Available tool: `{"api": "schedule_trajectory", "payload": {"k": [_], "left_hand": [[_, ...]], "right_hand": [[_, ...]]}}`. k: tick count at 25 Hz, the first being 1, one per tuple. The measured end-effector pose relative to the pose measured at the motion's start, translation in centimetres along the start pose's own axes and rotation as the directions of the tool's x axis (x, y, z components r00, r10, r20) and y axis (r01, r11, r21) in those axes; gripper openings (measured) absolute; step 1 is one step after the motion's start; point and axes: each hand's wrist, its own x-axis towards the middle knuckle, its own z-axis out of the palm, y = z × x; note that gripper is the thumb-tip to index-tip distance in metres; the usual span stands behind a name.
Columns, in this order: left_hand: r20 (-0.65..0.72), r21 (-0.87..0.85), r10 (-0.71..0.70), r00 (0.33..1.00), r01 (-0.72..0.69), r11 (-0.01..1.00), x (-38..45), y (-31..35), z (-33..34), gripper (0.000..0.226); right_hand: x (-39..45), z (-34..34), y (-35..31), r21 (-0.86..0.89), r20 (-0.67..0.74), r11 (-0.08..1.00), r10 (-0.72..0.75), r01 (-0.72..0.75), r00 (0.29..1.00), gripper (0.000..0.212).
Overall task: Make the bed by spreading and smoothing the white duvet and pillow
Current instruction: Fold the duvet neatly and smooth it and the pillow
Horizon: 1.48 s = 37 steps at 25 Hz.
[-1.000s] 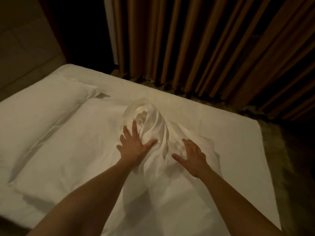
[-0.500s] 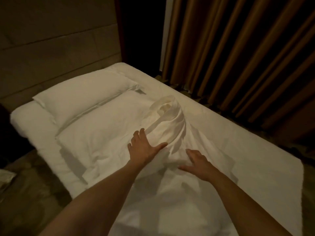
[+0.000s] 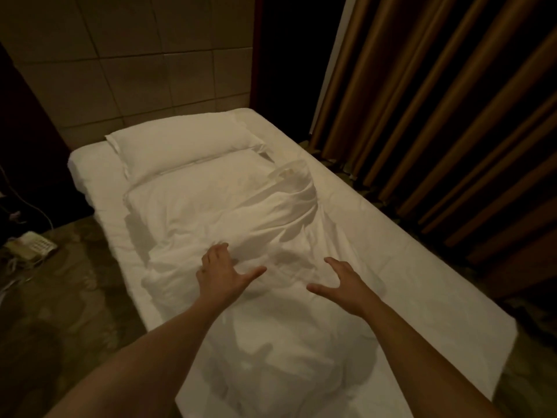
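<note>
The white duvet [image 3: 235, 224] lies rumpled down the middle of the bed [image 3: 407, 267], its top bunched into a raised twist near the far right edge, just short of the pillow [image 3: 180, 146] at the head end. Over the creased middle, the left hand [image 3: 221, 274] spreads wide, fingers straight and thumb splayed out, fingertips touching a fold of the cloth and gripping nothing. The right hand [image 3: 343, 282] sits just beside it, also open, fingers loosely extended, thumb pointing toward the left hand; whether its palm presses the cover or floats just above cannot be told. Bare sheet shows along the bed's right edge, brown curtains [image 3: 437, 116] hang beyond it, and a telephone [image 3: 31, 245] lies on the floor off the left edge.
</note>
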Motion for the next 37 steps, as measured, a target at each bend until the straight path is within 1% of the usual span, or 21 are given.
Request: {"api": "schedule_trajectory", "payload": {"k": [3,6,8,9,11,13,15,17,19,20,21,23,24,26,29,31,33,37], "left_hand": [[-0.018,0.023,-0.036,0.999,0.037,0.999,0.4,-0.6,-1.2,0.12],[-0.055,-0.099,-0.15,0.987,0.144,0.985,-0.4,-1.4,-1.5,0.119],[-0.075,-0.133,-0.228,0.971,0.217,0.967,-1.9,-1.9,-0.7,0.116],[-0.057,-0.146,-0.277,0.959,0.267,0.953,-2.7,-2.3,-0.2,0.117],[-0.016,-0.186,-0.387,0.922,0.378,0.907,-4.7,-3.8,0.7,0.124],[-0.003,-0.215,-0.474,0.881,0.462,0.86,-6.9,-5.6,1.2,0.132],[-0.011,-0.291,-0.544,0.839,0.518,0.805,-8.4,-6.6,1.4,0.138],[-0.012,-0.39,-0.597,0.802,0.546,0.741,-8.9,-6.3,1.7,0.144],[-0.012,-0.497,-0.665,0.746,0.573,0.652,-9.2,-4.6,3.2,0.148],[-0.006,-0.533,-0.698,0.716,0.588,0.608,-9.4,-3.7,4.5,0.149],[0.0,-0.56,-0.727,0.686,0.602,0.569,-9.5,-2.8,6.1,0.15],[0.018,-0.606,-0.77,0.638,0.619,0.499,-9.6,-1.3,9.7,0.153],[0.026,-0.625,-0.782,0.623,0.621,0.473,-9.6,-0.8,11.5,0.154],[0.032,-0.655,-0.792,0.61,0.611,0.444,-9.7,-0.5,14.1,0.158],[-0.023,-0.679,-0.817,0.576,0.591,0.436,-9.7,-0.1,16.9,0.164],[-0.04,-0.691,-0.827,0.561,0.583,0.429,-9.5,-0.6,17.9,0.161],[-0.047,-0.691,-0.818,0.573,0.572,0.441,-9.1,-1.2,18.7,0.156],[-0.074,-0.693,-0.795,0.603,0.542,0.475,-8.4,-1.7,19.8,0.15]], "right_hand": [[0.2,-0.8,-1.0,-0.041,0.022,0.999,0.023,-0.022,1.0,0.12],[0.7,-1.1,-2.4,-0.057,0.028,0.998,-0.008,0.009,1.0,0.122],[1.3,-1.2,-2.5,-0.055,0.05,0.998,-0.016,0.019,0.999,0.128],[1.6,-1.3,-2.1,-0.056,0.049,0.998,-0.016,0.019,0.999,0.13],[2.2,-1.2,-0.8,-0.103,0.069,0.994,-0.013,0.02,0.998,0.127],[3.2,-1.4,0.2,-0.164,0.119,0.986,-0.018,0.038,0.993,0.126],[4.6,-1.6,0.5,-0.218,0.14,0.972,-0.057,0.087,0.988,0.126],[6.7,-1.7,0.5,-0.232,0.134,0.961,-0.122,0.151,0.983,0.127],[8.9,-2.2,1.3,-0.23,0.14,0.946,-0.2,0.229,0.97,0.143],[10.3,-2.4,2.0,-0.234,0.135,0.941,-0.218,0.245,0.966,0.15],[11.7,-2.6,3.1,-0.247,0.125,0.936,-0.225,0.25,0.966,0.155],[14.8,-2.9,6.2,-0.276,0.098,0.931,-0.22,0.239,0.971,0.158],[16.2,-3.1,8.0,-0.263,0.078,0.94,-0.205,0.219,0.976,0.158],[18.3,-3.4,11.2,-0.158,0.029,0.975,-0.153,0.155,0.988,0.159],[21.1,-3.4,16.1,0.0,0.054,0.997,-0.076,0.077,0.996,0.159],[22.0,-2.8,17.8,0.096,0.065,0.994,-0.059,0.053,0.996,0.159],[23.2,-2.1,18.6,0.208,0.079,0.978,-0.02,0.004,0.997,0.16],[24.4,-0.4,19.5,0.304,0.085,0.953,-0.018,-0.009,0.996,0.151]]}}
